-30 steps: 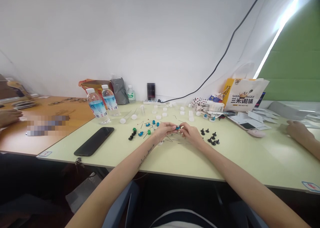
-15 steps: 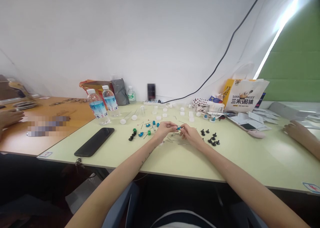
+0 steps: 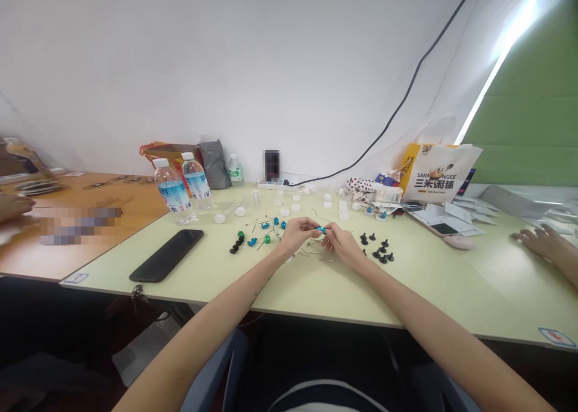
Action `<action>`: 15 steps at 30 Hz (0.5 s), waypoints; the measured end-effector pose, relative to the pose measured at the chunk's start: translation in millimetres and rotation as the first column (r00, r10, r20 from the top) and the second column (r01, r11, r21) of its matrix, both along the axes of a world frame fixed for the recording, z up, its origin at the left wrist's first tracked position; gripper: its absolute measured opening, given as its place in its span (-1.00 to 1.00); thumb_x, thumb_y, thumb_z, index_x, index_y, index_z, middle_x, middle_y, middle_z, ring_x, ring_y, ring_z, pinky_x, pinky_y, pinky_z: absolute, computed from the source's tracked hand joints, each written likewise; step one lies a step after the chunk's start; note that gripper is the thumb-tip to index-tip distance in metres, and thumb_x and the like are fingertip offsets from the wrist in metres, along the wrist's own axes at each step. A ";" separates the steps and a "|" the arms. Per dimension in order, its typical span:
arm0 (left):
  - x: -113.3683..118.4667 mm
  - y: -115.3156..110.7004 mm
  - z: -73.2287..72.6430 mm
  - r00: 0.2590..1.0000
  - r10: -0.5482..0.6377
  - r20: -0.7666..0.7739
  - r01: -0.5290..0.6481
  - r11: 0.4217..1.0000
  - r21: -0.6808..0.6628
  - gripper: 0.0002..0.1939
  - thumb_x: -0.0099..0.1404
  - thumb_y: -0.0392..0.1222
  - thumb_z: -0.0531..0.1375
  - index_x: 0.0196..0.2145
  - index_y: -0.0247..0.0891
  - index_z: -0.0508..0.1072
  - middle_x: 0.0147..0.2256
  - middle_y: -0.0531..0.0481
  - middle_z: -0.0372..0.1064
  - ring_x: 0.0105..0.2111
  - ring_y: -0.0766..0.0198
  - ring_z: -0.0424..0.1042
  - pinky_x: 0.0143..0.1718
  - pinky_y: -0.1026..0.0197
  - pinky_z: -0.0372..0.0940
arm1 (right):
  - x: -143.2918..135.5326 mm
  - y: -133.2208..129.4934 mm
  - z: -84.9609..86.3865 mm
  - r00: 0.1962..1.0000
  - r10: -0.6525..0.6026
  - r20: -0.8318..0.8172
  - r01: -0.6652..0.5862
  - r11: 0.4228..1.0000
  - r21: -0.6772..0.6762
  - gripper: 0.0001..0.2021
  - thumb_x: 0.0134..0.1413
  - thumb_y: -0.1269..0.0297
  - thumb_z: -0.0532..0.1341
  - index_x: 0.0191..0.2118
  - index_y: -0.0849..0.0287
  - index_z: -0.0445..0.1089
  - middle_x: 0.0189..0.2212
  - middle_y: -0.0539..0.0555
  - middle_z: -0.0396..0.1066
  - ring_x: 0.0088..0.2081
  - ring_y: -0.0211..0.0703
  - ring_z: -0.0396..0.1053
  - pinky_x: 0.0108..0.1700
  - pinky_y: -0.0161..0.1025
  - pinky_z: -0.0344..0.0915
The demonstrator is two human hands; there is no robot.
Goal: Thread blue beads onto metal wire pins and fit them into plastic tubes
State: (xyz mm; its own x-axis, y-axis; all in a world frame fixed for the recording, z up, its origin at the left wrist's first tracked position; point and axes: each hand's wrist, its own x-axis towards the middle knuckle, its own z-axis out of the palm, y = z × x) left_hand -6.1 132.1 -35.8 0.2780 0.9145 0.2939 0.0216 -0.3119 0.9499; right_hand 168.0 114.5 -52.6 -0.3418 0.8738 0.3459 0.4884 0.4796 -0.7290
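My left hand [image 3: 298, 234] and my right hand [image 3: 341, 242] meet over the table, fingertips pinched on a small shiny blue piece [image 3: 321, 229] whose kind I cannot make out. The fingers cover part of it. Left of my hands lie blue knob-like pieces [image 3: 252, 242], green pieces [image 3: 267, 239] and a short row of small black pieces [image 3: 234, 247]. Thin metal rods [image 3: 327, 259] rest on the table under and around my hands. Several black pieces with flat round heads and stems [image 3: 383, 258] stand to the right.
Behind are white caps [image 3: 295, 207] and clear tubes [image 3: 256, 199]. A black phone [image 3: 167, 256] and two water bottles [image 3: 174, 192] occupy the left; a paper bag [image 3: 440, 172] stands at the right rear. Other people's hands appear at the left edge and the right [image 3: 544, 243].
The view has shifted slightly. Both hands stay together on the blue piece, which shows a little more between the fingertips. The other person's hand at the right has changed its pose.
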 end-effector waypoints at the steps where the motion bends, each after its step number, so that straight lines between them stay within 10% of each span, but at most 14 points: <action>1: 0.2 -1.4 0.7 1.000 -0.002 -0.010 0.002 1.000 0.018 -0.71 -0.04 -0.11 0.31 -0.38 -0.37 0.46 -0.45 -0.08 0.45 -0.42 0.26 0.43 -0.30 0.22 0.32 | 0.1 0.0 -0.2 1.000 0.002 0.000 -0.002 1.000 0.002 -0.72 0.24 0.08 -0.16 -0.21 0.11 0.16 -0.46 -0.03 0.42 -0.50 -0.27 0.37 -0.40 -0.30 0.25; 15: -8.2 -5.9 21.0 0.997 0.077 -0.012 -0.074 0.984 0.160 -0.69 0.04 -0.08 0.26 -0.30 -0.36 0.45 -0.35 -0.13 0.45 -0.33 0.22 0.44 -0.23 0.20 0.32 | 2.9 2.9 5.6 0.996 -0.003 0.087 -0.010 0.989 0.146 -0.84 0.19 0.24 -0.01 -0.29 0.12 0.27 -0.47 -0.04 0.41 -0.44 -0.27 0.35 -0.35 -0.31 0.22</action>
State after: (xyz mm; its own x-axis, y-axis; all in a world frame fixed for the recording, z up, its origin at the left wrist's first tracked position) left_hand -14.3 126.2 -14.8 0.2161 0.8750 0.4333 0.0674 -0.4561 0.8874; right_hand 171.0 117.3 -47.0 -0.3789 0.8148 0.4388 0.5453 0.5797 -0.6055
